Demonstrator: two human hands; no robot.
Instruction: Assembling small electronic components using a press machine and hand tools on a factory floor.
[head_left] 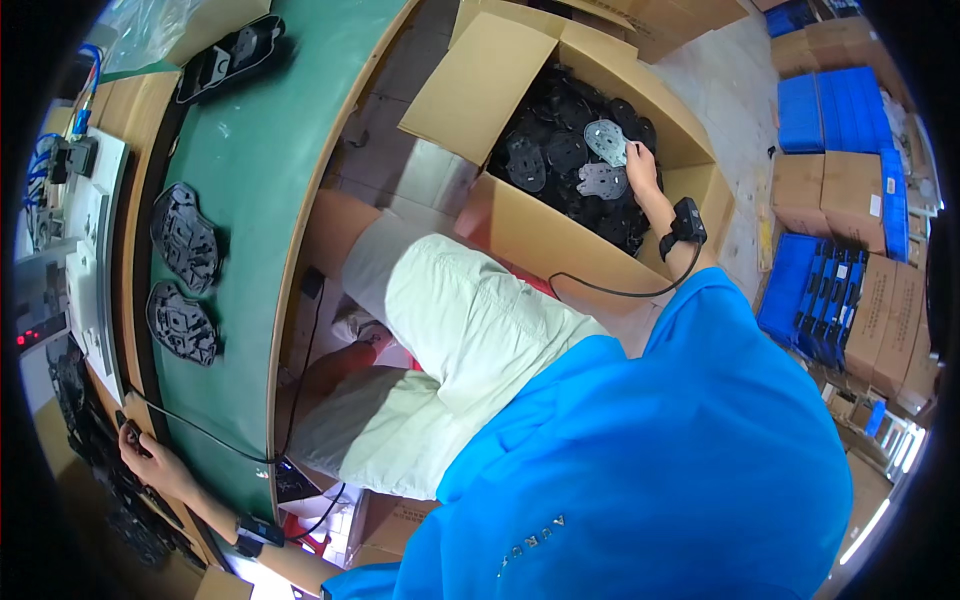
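Observation:
My right hand (642, 168) reaches into an open cardboard box (570, 232) at the upper middle. Its fingers pinch the edge of a light grey, rounded plastic plate (604, 141) with small holes. Beside it a second light grey plate (602, 181) lies on a heap of similar black plastic plates (566, 151). At the lower left, beyond the green table, my left hand (152, 466) has its fingers curled around a small dark thing I cannot make out. Two dark moulded plastic parts (184, 238) lie face up on the table.
The green table (245, 200) runs along my left, with a black tray-like housing (235, 58) at its far end. Dark parts (120, 500) pile up past the left edge. A black cable (625, 292) trails from my right wrist. Cardboard boxes and blue crates (835, 110) stand at right.

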